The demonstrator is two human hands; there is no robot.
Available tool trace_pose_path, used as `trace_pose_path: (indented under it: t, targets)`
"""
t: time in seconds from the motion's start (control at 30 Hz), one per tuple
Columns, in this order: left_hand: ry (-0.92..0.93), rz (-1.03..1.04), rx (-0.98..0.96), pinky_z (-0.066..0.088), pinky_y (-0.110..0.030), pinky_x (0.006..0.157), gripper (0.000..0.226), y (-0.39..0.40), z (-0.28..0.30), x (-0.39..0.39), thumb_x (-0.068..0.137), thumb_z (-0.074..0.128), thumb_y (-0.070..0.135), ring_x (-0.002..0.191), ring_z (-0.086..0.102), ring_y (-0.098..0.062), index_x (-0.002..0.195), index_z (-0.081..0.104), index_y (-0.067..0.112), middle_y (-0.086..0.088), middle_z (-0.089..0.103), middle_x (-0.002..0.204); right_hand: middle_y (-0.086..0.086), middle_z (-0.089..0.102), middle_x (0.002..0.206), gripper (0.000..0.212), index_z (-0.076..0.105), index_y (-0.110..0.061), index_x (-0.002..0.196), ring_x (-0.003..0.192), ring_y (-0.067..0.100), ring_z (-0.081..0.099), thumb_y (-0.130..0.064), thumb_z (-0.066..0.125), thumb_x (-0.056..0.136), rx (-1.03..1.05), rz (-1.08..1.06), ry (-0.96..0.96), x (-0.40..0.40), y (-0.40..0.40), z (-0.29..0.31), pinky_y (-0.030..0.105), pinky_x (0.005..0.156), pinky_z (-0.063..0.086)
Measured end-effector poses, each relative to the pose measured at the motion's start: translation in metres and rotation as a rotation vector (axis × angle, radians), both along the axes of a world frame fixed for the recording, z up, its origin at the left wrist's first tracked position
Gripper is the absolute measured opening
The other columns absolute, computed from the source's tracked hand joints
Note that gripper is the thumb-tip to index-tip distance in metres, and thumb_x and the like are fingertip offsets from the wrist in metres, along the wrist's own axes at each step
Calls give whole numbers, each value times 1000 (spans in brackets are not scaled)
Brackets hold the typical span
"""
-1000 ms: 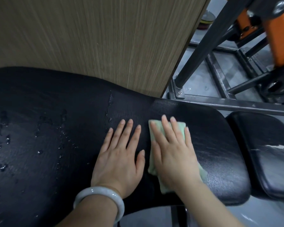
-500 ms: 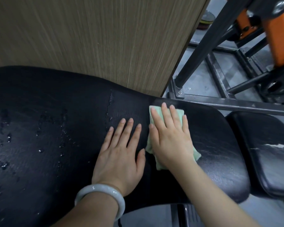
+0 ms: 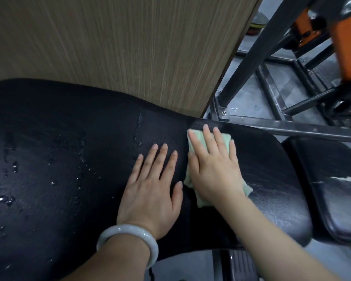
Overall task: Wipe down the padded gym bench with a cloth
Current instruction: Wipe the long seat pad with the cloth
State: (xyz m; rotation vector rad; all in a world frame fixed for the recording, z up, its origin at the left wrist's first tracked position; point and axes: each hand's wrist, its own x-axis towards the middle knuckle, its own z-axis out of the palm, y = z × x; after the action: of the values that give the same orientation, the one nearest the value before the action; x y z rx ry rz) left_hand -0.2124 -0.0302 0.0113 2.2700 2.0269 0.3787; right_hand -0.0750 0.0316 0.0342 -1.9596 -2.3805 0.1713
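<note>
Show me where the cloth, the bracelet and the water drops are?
cloth [image 3: 224,137], head view, far edge beyond the fingertips.
bracelet [image 3: 128,233], head view, top of the band.
water drops [image 3: 2,198], head view, largest puddle.

Left hand [image 3: 152,191] flat, palm down, fingers straight and slightly spread. Right hand [image 3: 215,169] flat, palm down, fingers extended, just beside left.

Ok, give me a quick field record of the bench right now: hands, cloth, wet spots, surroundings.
right hand: flat, pressing the cloth near the pad's far edge
left hand: flat on the bench pad, beside the cloth
cloth: pale green, mostly under the right hand
bench pad: black
water droplets: scattered on the pad left of the hands
second pad: right, streaked
bracelet: on the left wrist
</note>
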Motion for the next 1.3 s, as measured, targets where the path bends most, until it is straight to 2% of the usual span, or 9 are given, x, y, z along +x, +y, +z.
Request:
trace_pose_path:
  t: [0.07, 0.33, 0.4, 0.53, 0.7, 0.83, 0.93, 1.1, 1.3]
  targets:
    - [2, 1, 0, 18, -43, 111, 60, 0, 0, 0, 91, 30, 40, 143, 27, -22, 143, 43, 13, -8, 37, 151, -3, -5, 161, 52, 5, -39, 151, 147, 16, -12, -42, 13, 100, -39, -28, -29, -6, 27, 0, 44, 117, -10]
    - [-2, 0, -1, 19, -43, 111, 60, -1, 0, 0, 91, 30, 40, 143, 27, -22, 142, 43, 12, -8, 36, 151, -3, -7, 161, 52, 2, -35, 152, 147, 16, -13, -39, 13, 102, -74, -28, -60, -14, 43, 5, 45, 118, -9]
    - [1, -1, -3, 18, -43, 111, 60, -1, 0, 0, 91, 30, 40, 143, 26, -21, 143, 43, 13, -7, 36, 151, 1, 4, 162, 52, 14, -32, 152, 148, 20, -3, -39, 15, 101, 4, 2, -28, -8, 15, 1, 43, 118, -6]
    - [2, 0, 2, 18, -43, 111, 59, -1, 0, 0, 92, 30, 40, 142, 27, -21, 142, 44, 13, -7, 37, 151, 7, 36, 152, 53, 44, -23, 143, 142, 28, 28, -38, 27, 96, 129, -23, 14, 11, -56, -8, 49, 111, 16]
    - [14, 6, -5, 16, -41, 112, 59, -1, 1, 0, 92, 29, 41, 142, 27, -20, 143, 42, 14, -6, 36, 151, 5, 35, 153, 54, 41, -26, 144, 142, 24, 27, -43, 13, 101, 151, 20, 43, 26, -95, -10, 49, 111, 20]
    - [9, 3, -7, 16, -42, 112, 60, -1, 1, 0, 92, 29, 41, 143, 26, -21, 143, 43, 14, -7, 36, 151, 5, 34, 153, 53, 40, -27, 144, 144, 25, 25, -42, 24, 96, 104, 25, 21, 33, -44, -7, 48, 115, 17]
    - [10, 1, -6, 18, -43, 112, 60, -1, 1, 0, 92, 28, 40, 143, 27, -22, 142, 44, 13, -7, 37, 151, 0, 19, 159, 60, 28, -34, 149, 148, 19, 9, -47, 12, 93, 60, 1, -2, 40, 12, -2, 43, 118, 3]
    - [17, 2, -1, 18, -43, 111, 59, -1, 1, 0, 92, 29, 40, 142, 27, -22, 143, 43, 13, -7, 37, 151, -6, 7, 161, 49, 16, -38, 151, 147, 12, -3, -40, 20, 102, -41, 9, -21, 41, 70, 5, 38, 119, -6]
    - [9, 1, 6, 18, -43, 112, 59, -1, 1, 0, 92, 30, 40, 143, 27, -22, 143, 43, 13, -7, 36, 151, 0, 13, 160, 60, 23, -30, 151, 148, 18, 4, -46, 10, 95, 49, -26, -36, 41, 21, -1, 42, 118, -1]
